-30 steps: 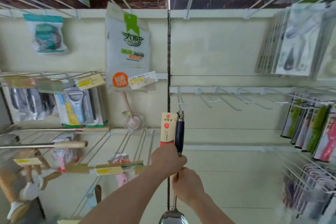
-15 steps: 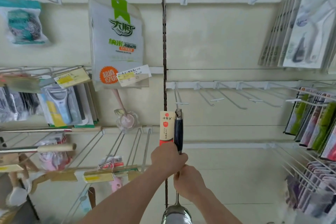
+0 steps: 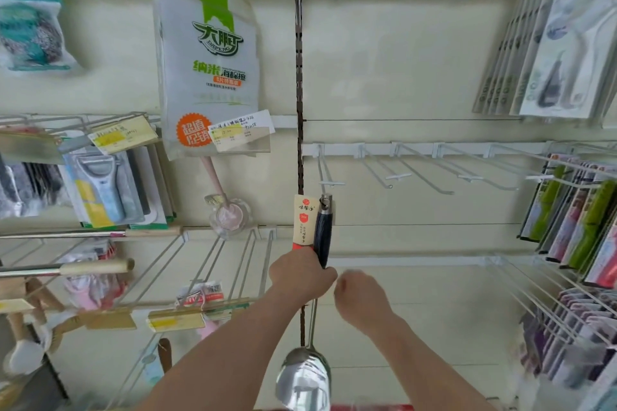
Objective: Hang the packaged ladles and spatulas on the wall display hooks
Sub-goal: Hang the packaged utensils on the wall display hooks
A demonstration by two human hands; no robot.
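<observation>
Steel ladle [image 3: 323, 233], dark-handled, was gripped upright by the left hand [image 3: 302, 274], its hanging hole just under the wall's leftmost bare hook [image 3: 331, 183]. The right hand [image 3: 359, 300] hovered beside it, curled and empty. The next move likely called for lifting the hole over the hook's tip.

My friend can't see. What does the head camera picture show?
A left hand holds a steel ladle up by its dark handle, just under an empty wall hook. The right hand hovers beside it, blurred.
</observation>
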